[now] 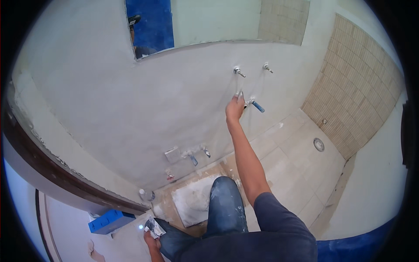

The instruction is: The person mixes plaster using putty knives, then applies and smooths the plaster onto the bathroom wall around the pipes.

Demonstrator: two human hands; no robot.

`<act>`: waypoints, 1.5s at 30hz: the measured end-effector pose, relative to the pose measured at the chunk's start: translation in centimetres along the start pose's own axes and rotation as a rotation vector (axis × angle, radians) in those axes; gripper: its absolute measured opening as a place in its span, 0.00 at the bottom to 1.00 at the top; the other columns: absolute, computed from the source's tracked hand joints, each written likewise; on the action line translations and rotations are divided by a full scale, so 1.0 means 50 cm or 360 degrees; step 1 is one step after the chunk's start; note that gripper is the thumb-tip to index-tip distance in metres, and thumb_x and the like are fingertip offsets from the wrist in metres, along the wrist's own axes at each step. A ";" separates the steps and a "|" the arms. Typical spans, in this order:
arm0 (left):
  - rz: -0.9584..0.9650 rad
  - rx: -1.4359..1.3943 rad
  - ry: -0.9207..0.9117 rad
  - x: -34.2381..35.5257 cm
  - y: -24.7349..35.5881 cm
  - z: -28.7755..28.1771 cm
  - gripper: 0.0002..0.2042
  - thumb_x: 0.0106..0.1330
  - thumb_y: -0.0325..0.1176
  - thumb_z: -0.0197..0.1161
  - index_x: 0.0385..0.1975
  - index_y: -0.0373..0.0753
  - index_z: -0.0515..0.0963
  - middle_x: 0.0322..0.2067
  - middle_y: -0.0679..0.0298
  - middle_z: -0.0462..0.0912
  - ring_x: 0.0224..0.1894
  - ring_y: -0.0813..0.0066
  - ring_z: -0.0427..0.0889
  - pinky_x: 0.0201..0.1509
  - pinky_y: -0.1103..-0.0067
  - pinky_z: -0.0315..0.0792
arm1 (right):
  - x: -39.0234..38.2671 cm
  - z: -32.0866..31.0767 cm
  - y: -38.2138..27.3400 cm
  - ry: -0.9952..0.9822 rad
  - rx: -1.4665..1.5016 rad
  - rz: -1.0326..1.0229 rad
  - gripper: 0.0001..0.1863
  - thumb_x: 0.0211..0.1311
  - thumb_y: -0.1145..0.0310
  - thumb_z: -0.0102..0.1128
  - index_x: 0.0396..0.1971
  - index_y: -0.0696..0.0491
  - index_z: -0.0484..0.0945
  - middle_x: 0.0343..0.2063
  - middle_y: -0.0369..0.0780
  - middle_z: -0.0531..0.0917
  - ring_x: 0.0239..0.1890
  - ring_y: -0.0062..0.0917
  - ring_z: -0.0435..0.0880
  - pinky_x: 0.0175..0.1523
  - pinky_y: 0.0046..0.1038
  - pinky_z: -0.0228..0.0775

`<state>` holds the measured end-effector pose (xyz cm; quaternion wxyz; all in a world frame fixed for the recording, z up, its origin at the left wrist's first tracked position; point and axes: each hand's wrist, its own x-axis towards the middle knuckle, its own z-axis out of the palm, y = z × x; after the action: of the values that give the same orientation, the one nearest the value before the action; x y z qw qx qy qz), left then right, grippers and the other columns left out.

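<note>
My right hand (pixel 235 109) reaches out to the grey plastered wall (pixel 131 87). Its fingers are closed, with a small greyish piece (pixel 240 94) showing at their tips; its kind is too small to make out. Just right of that hand, a blue-sleeved pipe stub (pixel 258 106) sticks out of the wall. Two metal valve stems (pixel 239 72) (pixel 268 68) sit higher up. Low at the left, my left hand (pixel 151 241) grips a flat metal plate (pixel 155 228) smeared with white filler, close beside my knee.
A mirror (pixel 218 22) hangs above. Low pipe fittings (pixel 193 160) and a white square box (pixel 172 154) project from the wall. On the floor lie a white-dusted board (pixel 185 203) and a blue box (pixel 111 222). A round drain (pixel 319 144) lies right, near beige tiles (pixel 353 83).
</note>
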<state>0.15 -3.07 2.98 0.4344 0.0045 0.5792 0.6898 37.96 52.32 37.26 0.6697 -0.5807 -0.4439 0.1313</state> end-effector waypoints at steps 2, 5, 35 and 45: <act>-0.0011 -0.0091 0.0067 -0.011 -0.001 0.015 0.12 0.74 0.38 0.51 0.52 0.46 0.75 0.39 0.67 0.85 0.33 0.71 0.86 0.21 0.77 0.68 | -0.012 0.024 -0.058 -0.0102 -0.0032 0.0254 0.26 0.73 0.69 0.54 0.69 0.57 0.69 0.58 0.52 0.77 0.60 0.48 0.74 0.67 0.42 0.64; 0.0003 -0.0064 0.0038 -0.012 0.000 0.007 0.12 0.74 0.38 0.51 0.53 0.46 0.75 0.39 0.67 0.86 0.33 0.71 0.86 0.21 0.77 0.68 | -0.142 0.078 -0.140 0.0123 -0.0237 -0.0302 0.31 0.66 0.72 0.58 0.70 0.57 0.68 0.61 0.52 0.71 0.60 0.51 0.69 0.66 0.46 0.63; 0.0023 -0.0044 -0.0006 -0.015 0.005 0.000 0.14 0.73 0.37 0.51 0.54 0.47 0.76 0.44 0.68 0.86 0.40 0.72 0.87 0.34 0.78 0.76 | -0.083 -0.035 -0.115 0.0027 -0.0136 -0.1183 0.30 0.58 0.80 0.59 0.64 0.53 0.76 0.60 0.43 0.78 0.57 0.44 0.75 0.64 0.43 0.66; 0.0024 -0.0136 0.0107 -0.013 -0.001 0.004 0.13 0.73 0.37 0.50 0.53 0.46 0.75 0.40 0.67 0.85 0.33 0.71 0.86 0.21 0.78 0.67 | -0.175 -0.007 -0.102 -0.0149 -0.0419 -0.1211 0.28 0.61 0.78 0.59 0.65 0.53 0.75 0.60 0.45 0.78 0.59 0.44 0.74 0.64 0.41 0.66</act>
<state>0.72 -3.31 3.34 0.4094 -0.0330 0.5634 0.7168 31.51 44.55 37.99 0.5694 -0.4492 -0.6702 -0.1578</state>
